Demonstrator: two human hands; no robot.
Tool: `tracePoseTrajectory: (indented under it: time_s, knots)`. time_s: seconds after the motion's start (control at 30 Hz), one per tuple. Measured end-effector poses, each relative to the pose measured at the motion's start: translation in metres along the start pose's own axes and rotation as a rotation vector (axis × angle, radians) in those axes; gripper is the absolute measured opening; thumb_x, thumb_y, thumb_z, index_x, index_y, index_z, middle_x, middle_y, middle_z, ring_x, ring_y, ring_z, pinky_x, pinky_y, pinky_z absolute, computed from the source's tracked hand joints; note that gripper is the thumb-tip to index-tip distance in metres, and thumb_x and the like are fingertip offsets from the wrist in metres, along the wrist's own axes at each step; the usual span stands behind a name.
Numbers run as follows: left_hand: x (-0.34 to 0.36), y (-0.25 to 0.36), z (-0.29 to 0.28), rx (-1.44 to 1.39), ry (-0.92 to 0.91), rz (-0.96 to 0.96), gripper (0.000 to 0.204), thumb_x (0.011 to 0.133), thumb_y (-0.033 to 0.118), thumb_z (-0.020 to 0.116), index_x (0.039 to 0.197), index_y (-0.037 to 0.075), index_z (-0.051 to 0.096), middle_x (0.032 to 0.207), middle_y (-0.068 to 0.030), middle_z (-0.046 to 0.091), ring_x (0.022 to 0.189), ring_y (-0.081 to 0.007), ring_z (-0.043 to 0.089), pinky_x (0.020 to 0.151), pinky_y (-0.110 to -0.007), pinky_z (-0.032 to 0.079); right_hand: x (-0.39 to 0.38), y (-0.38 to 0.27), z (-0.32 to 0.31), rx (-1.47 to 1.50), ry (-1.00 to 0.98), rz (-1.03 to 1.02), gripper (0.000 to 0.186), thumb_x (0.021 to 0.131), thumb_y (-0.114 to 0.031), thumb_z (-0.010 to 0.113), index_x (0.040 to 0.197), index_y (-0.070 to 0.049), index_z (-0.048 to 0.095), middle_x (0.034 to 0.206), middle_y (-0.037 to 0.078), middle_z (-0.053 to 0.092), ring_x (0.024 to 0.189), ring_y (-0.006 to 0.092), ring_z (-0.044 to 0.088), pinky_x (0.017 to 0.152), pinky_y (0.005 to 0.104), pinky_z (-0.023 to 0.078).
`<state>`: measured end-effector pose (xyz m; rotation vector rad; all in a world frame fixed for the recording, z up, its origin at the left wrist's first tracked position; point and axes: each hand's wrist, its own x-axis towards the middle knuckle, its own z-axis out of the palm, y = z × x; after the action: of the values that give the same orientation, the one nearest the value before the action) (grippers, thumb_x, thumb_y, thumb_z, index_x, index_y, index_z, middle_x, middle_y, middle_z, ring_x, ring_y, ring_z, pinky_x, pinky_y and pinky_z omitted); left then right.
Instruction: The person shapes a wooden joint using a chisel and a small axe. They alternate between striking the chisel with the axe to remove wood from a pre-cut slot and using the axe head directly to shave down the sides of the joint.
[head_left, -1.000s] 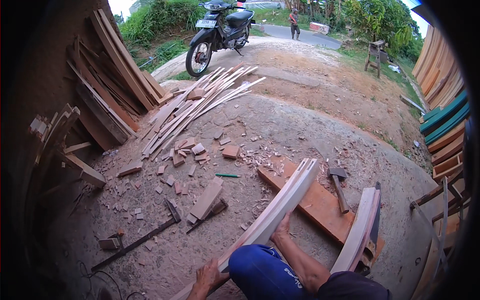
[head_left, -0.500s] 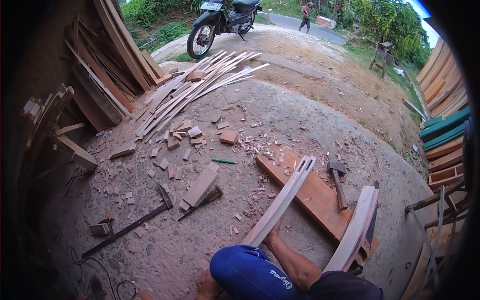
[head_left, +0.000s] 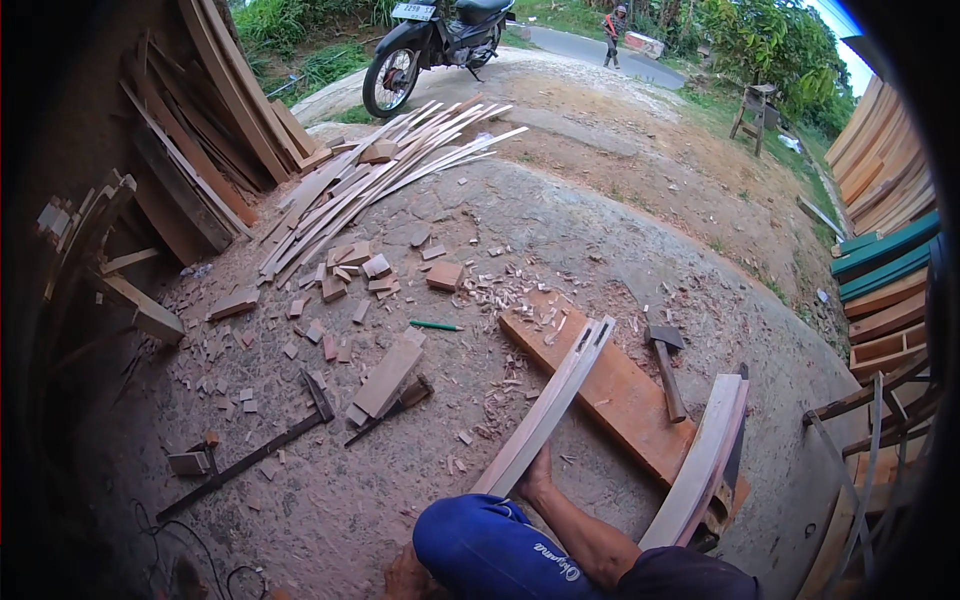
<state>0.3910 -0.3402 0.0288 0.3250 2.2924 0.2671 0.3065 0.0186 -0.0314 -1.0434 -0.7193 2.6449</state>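
Note:
My right hand (head_left: 535,472) grips a pale, slotted wooden beam (head_left: 548,407), whose near part disappears behind my blue-clad knee (head_left: 470,535). Low at the knee's left side, my left hand (head_left: 405,570) has curled fingers; what they hold is hidden. The beam's far end lies over a broad orange-brown board (head_left: 630,420) on the concrete. A second curved beam (head_left: 700,460) lies to my right. Between it and the first, an axe-like tool (head_left: 668,365) with a wooden handle rests on the board and floor.
Offcuts (head_left: 445,275), a green pencil (head_left: 435,325), a metal clamp (head_left: 250,460) and long thin strips (head_left: 370,190) litter the floor. Planks lean left (head_left: 230,90) and right (head_left: 870,150). A parked motorbike (head_left: 430,55) and a person (head_left: 612,38) on the road are beyond.
The beam I hold has shifted lower and left, and my left hand has moved down behind my knee, mostly out of sight. The person on the road has moved right.

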Motion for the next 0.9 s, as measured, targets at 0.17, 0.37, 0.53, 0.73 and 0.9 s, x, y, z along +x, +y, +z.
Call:
tracePoseTrajectory:
  time_s: [0.17, 0.37, 0.53, 0.73, 0.9]
  knots:
    - [-0.009, 0.003, -0.003, -0.001, 0.147, 0.047, 0.098, 0.083, 0.06, 0.073, 0.159, 0.019, 0.027, 0.16, -0.0168, 0.029, 0.149, -0.0327, 0.023, 0.123, -0.048, 0.017, 0.021, -0.082, 0.025, -0.373, 0.04, -0.304, 0.087, 0.087, -0.059, 0.072, 0.152, -0.015, 0.033, 0.129, 0.013, 0.055, 0.118, 0.0279, 0.055, 0.098, 0.0445, 0.049]
    - [-0.012, 0.003, -0.004, -0.026, 0.21, 0.063, 0.095, 0.082, 0.057, 0.074, 0.156, 0.017, 0.029, 0.154, -0.0178, 0.033, 0.143, -0.0341, 0.028, 0.118, -0.049, 0.021, 0.018, -0.079, 0.011, -0.479, 0.017, -0.413, 0.099, 0.089, -0.044, 0.078, 0.162, -0.015, 0.019, 0.143, 0.015, 0.048, 0.129, 0.0284, 0.049, 0.108, 0.0438, 0.042]
    - [-0.008, -0.006, -0.015, -0.031, 0.073, 0.075, 0.093, 0.081, 0.055, 0.075, 0.153, 0.016, 0.031, 0.149, -0.0185, 0.036, 0.138, -0.0353, 0.032, 0.115, -0.05, 0.024, 0.018, -0.067, 0.0, -0.426, 0.023, -0.458, 0.089, 0.095, -0.042, 0.072, 0.162, -0.014, 0.022, 0.142, 0.013, 0.049, 0.127, 0.0248, 0.049, 0.108, 0.0405, 0.041]
    - [0.009, -0.003, -0.036, -0.019, -0.087, 0.056, 0.09, 0.08, 0.052, 0.076, 0.15, 0.014, 0.034, 0.144, -0.0194, 0.041, 0.133, -0.0368, 0.037, 0.11, -0.051, 0.029, 0.008, -0.066, 0.0, -0.44, 0.04, -0.44, 0.086, 0.096, -0.041, 0.07, 0.161, -0.011, 0.023, 0.143, 0.012, 0.048, 0.125, 0.0242, 0.05, 0.107, 0.0395, 0.042]
    - [0.024, 0.007, -0.039, -0.015, -0.091, 0.052, 0.088, 0.079, 0.05, 0.076, 0.147, 0.012, 0.035, 0.139, -0.0202, 0.044, 0.128, -0.038, 0.041, 0.107, -0.051, 0.032, 0.002, -0.053, 0.003, -0.581, 0.135, -0.468, 0.084, 0.098, -0.04, 0.067, 0.162, -0.009, 0.021, 0.147, 0.014, 0.044, 0.13, 0.0256, 0.046, 0.111, 0.0403, 0.037]
